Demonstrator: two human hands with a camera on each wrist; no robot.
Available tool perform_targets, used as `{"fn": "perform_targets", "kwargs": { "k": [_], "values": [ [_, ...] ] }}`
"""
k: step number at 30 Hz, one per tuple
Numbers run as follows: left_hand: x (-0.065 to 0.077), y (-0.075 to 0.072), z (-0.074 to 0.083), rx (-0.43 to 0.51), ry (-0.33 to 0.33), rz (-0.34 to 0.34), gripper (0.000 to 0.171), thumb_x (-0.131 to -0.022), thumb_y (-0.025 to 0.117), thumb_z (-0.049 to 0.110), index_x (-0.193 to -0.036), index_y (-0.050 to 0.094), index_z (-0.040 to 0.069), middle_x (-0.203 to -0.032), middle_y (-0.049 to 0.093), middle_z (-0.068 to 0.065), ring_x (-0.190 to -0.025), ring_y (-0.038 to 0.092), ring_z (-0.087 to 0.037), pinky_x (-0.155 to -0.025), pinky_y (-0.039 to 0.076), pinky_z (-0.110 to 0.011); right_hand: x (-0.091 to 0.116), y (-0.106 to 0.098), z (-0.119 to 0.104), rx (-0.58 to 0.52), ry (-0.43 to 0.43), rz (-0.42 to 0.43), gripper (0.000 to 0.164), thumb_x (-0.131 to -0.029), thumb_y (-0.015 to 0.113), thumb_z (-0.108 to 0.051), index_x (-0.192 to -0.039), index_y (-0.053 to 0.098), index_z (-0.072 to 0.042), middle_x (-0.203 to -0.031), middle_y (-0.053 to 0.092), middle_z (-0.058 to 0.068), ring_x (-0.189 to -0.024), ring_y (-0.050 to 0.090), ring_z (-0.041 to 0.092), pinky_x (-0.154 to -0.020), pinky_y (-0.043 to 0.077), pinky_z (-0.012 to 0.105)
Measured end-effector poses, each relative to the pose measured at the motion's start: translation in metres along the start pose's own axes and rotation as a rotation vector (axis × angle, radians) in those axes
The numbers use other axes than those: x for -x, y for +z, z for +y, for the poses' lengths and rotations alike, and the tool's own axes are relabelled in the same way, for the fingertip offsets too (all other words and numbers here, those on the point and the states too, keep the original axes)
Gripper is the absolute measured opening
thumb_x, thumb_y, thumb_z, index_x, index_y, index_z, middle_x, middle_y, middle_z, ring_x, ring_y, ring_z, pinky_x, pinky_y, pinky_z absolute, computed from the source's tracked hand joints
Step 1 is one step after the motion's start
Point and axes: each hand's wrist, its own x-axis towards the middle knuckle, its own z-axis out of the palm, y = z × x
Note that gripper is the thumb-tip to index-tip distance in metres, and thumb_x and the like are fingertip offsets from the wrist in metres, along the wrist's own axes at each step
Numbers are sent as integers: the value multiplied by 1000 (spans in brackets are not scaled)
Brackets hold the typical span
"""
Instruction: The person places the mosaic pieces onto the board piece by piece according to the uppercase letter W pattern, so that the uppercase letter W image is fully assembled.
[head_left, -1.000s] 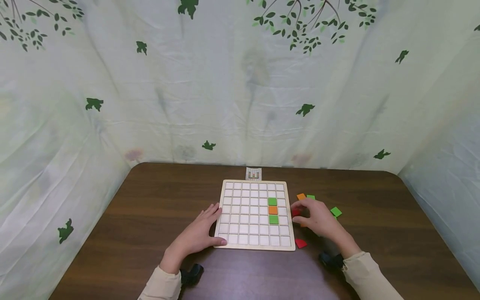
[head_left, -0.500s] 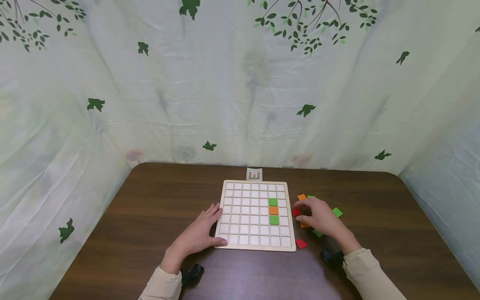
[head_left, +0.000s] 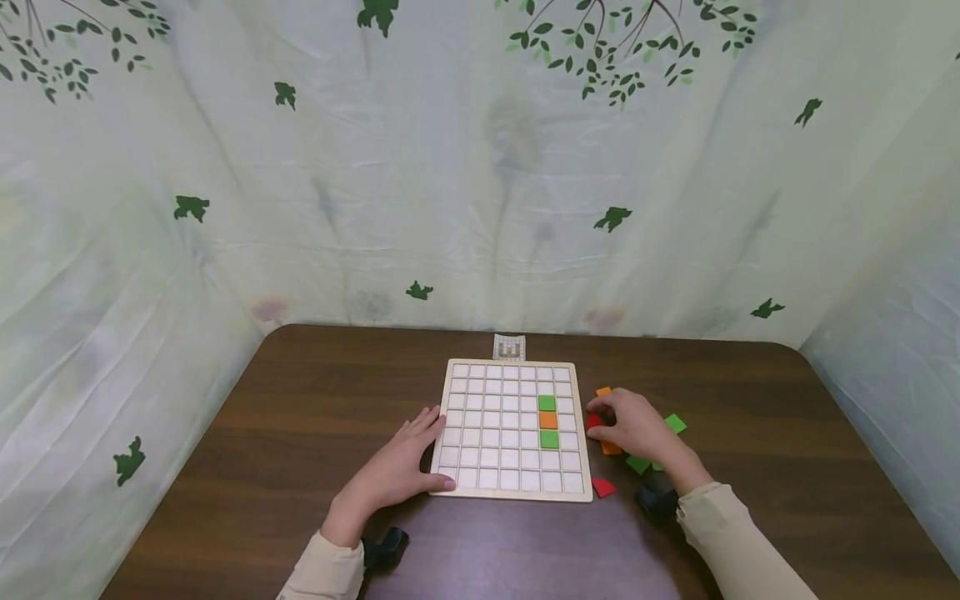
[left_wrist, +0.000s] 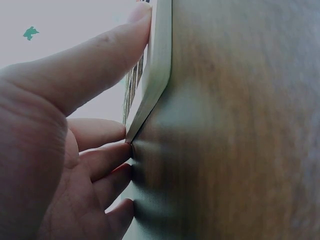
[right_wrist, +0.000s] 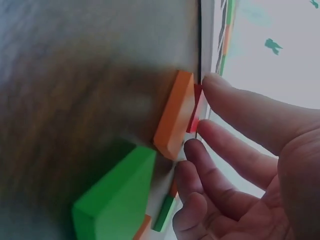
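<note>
A pale wooden grid board (head_left: 511,497) lies on the table, with two green tiles and an orange tile (head_left: 548,421) in one column. My left hand (head_left: 397,462) steadies it, thumb on the near-left corner and straight fingers along the left side. In the left wrist view the thumb (left_wrist: 100,65) crosses the board's edge (left_wrist: 159,65). Right of the board, my right hand (head_left: 637,429) has thumb and index finger at opposite edges of a red tile (head_left: 593,421), seemingly pinching it. The right wrist view shows that red tile (right_wrist: 195,111) low beside an orange tile (right_wrist: 176,117).
Loose tiles lie around my right hand: green ones (head_left: 675,423), orange ones (head_left: 611,448) and a red quarter-shaped one (head_left: 603,488) by the board's near-right corner. A small patterned card (head_left: 509,347) lies behind the board. A printed curtain (head_left: 465,167) stands behind the brown table (head_left: 337,367).
My right hand has shifted slightly, its thumb coming in closer to the red tile and the board. The forearm has drawn a little left. My left hand and the board stay put.
</note>
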Motion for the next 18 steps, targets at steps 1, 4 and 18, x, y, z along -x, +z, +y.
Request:
{"fn": "perform_targets", "kwargs": {
  "k": [1,4,18],
  "values": [
    [0,0,0,0,0,0,94,-83,82,38,-153,36,-6,-163,24,-21,-152,16,-37,-122,15,-56,-1,1,0,5,1,-2,36,-86,81,-19,-117,72,-3,-106,64,6,-94,60,22,-83,55,42],
    [0,0,0,2,4,1,94,-83,82,37,-152,36,-6,-163,24,-21,-152,16,-38,-122,14,-56,-2,2,1,20,0,-6,33,-85,82,-19,-113,73,-5,-103,64,5,-92,59,20,-82,55,41],
    [0,0,1,6,5,5,94,-84,82,36,-153,35,-6,-163,24,-21,-152,15,-37,-122,14,-56,-3,6,-3,71,-4,8,32,-83,84,-20,-110,74,-6,-101,68,3,-92,59,20,-82,55,41]
  ]
}}
